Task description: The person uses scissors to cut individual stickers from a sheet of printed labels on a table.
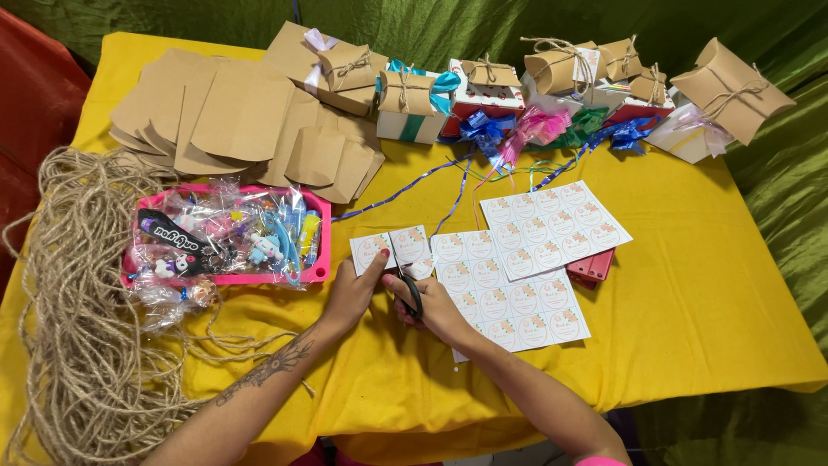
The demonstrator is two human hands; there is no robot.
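The person is cutting round labels apart from a printed sheet. The right hand (431, 304) is working a pair of black-handled scissors (412, 292), its fingers threaded through and closed around the handles, with the blades pointing up into the paper. The left hand (352, 292) is pinning down a small strip of labels (390, 248) at the near-left edge of the sheets, its fingers closed on the paper with the thumb lying along the cut line. As I judge it, the cut between 2 labels is in progress, and the next move is calling for the blades to be kept in the white gap between the printed circles while the left hand is keeping the strip flat and taut.

The strip is white card carrying 2 pale pink round designs. Beside it, under the right forearm, a larger label sheet (517, 302) is lying on the yellow worktop (690, 302), and a second full sheet (554, 226) is overlapping it further back, resting partly on a red flat thing whose kind I cannot tell.

To the left, a pink tray (317, 273) of small wrapped trinkets is sitting beside a loose heap of jute twine (78, 345). Flat brown pillow-box blanks (241, 112) and finished tied boxes (733, 86) are lining the far edge
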